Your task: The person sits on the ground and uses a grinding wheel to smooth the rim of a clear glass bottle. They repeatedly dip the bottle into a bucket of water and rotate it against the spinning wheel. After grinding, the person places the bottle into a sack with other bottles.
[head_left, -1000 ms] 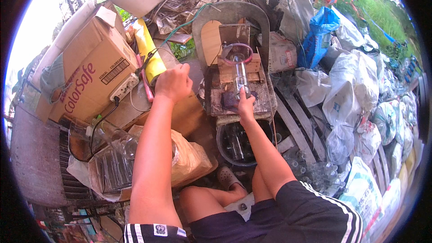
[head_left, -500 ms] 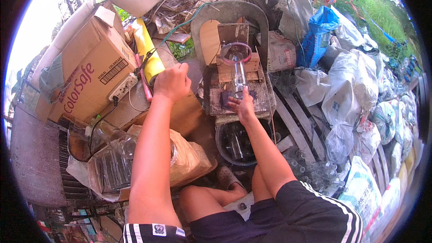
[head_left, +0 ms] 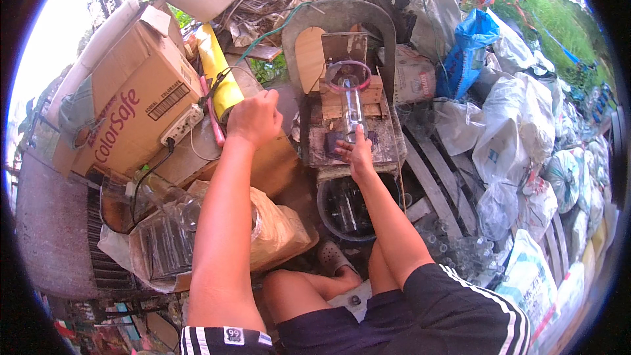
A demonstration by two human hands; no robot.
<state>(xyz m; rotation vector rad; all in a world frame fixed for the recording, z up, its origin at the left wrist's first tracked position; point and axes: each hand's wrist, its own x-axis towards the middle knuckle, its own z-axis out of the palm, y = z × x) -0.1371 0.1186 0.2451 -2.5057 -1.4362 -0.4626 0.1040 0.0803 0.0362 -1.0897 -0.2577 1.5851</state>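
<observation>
A clear glass bottle [head_left: 353, 106] lies lengthwise on a small wooden rig [head_left: 371, 96], its far part passing by a pinkish ring [head_left: 349, 76]. My right hand [head_left: 357, 156] is at the bottle's near end, thumb along it and fingers curled to the left. The rig rests on the worn seat of a grey plastic chair [head_left: 386, 39]. My left hand [head_left: 256, 118] is closed in a fist beside a yellow cylinder [head_left: 217, 69]; whatever it may grip is hidden from view.
Below the seat stands a dark tub [head_left: 323, 213] with clear glass inside. A brown paper sack [head_left: 282, 233] and an open container of glass bottles lie left of my legs. A cardboard box [head_left: 141, 85] and power strip [head_left: 183, 125] stand left; white sacks [head_left: 513, 121] pile up right.
The whole view has shifted slightly. Both hands stay in nearly the same places, the right at the bottle's near end and the left still in a fist.
</observation>
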